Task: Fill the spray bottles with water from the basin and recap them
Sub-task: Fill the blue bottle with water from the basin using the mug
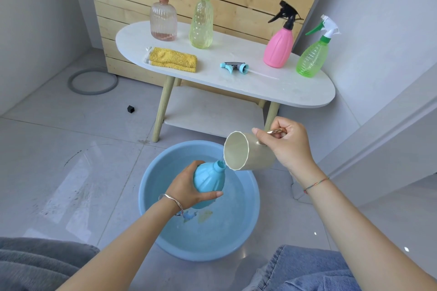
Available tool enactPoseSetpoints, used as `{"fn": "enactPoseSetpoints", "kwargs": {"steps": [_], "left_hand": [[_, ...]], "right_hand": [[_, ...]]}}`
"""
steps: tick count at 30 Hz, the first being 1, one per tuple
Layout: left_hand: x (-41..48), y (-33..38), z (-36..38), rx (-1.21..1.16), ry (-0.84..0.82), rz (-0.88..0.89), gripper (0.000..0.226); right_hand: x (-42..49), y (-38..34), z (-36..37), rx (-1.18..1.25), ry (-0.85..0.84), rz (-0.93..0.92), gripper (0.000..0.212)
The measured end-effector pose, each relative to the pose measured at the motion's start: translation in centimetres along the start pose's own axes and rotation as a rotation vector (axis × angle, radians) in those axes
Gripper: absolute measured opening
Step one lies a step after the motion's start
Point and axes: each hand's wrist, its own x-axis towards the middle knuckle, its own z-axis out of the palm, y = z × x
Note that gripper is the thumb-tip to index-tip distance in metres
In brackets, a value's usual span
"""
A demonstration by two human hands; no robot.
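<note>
Yellow cloth (173, 59) & loose sprayer head (235, 67) lie on table (260, 85).

A basin (147, 181) sits on the floor (71, 139) before a low table (295, 88) — over it, the left hand (186, 190) holds an uncapped bottle (209, 181), the right hand (287, 146) a tilted cup (250, 157) at its neck. On the table: a cloth (173, 59) left, a loose spray head (235, 67) centre, two capped bottles (201, 26) behind the cloth, two further bottles (279, 48) at right.
</note>
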Motion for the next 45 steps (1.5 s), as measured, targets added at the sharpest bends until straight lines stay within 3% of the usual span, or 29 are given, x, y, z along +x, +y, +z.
{"fn": "enactPoseSetpoints", "kwargs": {"steps": [45], "left_hand": [[-0.3, -0.4, 0.3, -0.013, 0.019, -0.011, 0.086]], "right_hand": [[-0.2, -1.2, 1.3, -0.206, -0.118, -0.386, 0.047]]}}
